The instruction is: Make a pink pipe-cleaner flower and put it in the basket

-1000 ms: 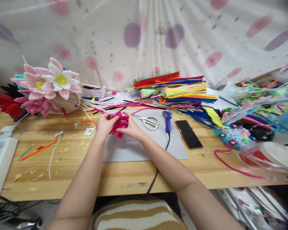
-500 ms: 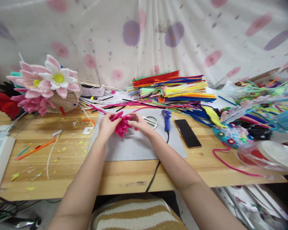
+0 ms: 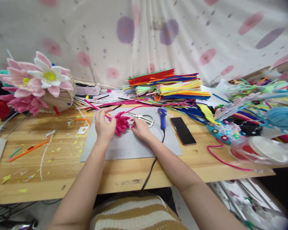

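Observation:
A magenta flower (image 3: 122, 124) of fuzzy pipe-cleaner petals is tilted toward the right over the grey mat (image 3: 124, 150). My left hand (image 3: 104, 126) is closed round its magenta stem, which sticks out up and to the left. Just right of the petals, my right hand (image 3: 140, 128) has its fingers pinched low at the mat. A small pinkish bit shows at those fingertips, too small to name. Behind that hand lies a pair of scissors (image 3: 147, 119) with pale handles. Farther right on the mat is a blue glue gun (image 3: 162, 118) with a black cord.
A black phone (image 3: 183, 131) lies right of the mat. Bundles of colored pipe cleaners (image 3: 180, 89) are stacked at the back. Pink and white fuzzy flowers (image 3: 48, 76) stand at left. Craft materials and a plastic-wrapped spool (image 3: 266, 150) crowd the right. Yellow scraps dot the left side.
My right hand has left the petals and moved down to the mat, its fingers now pinched. My left hand has shifted from the petals to the stem. The view has turned slightly right.

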Demonstrator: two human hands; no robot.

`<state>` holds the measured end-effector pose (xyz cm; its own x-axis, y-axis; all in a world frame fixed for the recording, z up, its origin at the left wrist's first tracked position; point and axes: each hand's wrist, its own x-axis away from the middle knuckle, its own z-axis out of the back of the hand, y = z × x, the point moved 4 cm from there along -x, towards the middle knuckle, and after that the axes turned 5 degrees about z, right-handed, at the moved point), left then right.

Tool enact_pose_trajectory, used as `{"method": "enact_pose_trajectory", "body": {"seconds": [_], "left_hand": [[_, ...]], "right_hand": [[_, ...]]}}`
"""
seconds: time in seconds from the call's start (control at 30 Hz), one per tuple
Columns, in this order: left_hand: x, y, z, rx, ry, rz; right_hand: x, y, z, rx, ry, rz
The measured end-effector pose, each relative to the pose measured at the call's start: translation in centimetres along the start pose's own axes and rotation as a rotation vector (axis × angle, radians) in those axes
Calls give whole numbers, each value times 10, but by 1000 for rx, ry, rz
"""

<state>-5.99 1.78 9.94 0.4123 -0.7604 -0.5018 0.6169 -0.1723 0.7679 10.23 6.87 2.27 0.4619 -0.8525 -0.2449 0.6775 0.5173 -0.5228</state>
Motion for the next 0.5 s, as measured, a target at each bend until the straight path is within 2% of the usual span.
{"method": "enact_pose_trajectory", "body": {"seconds": [0.07,0.2,0.27,0.33,0.43,0.5], "left_hand": [[13,14,-6,33,0,-46],[49,26,-43,71,-230,-140],[64,22,-62,76,-331,-121],[73,15,-74,73,-374,-84],[77,4,-78,92,-375,-8],[76,-3,-77,121,-360,54]], "right_hand": [[0,1,1,-20,17,-5],[4,4,4,-34,44,40],[7,5,4,-32,34,83],[8,6,4,-26,12,110],[8,11,5,-39,17,103],[6,15,8,-110,71,63]]}}
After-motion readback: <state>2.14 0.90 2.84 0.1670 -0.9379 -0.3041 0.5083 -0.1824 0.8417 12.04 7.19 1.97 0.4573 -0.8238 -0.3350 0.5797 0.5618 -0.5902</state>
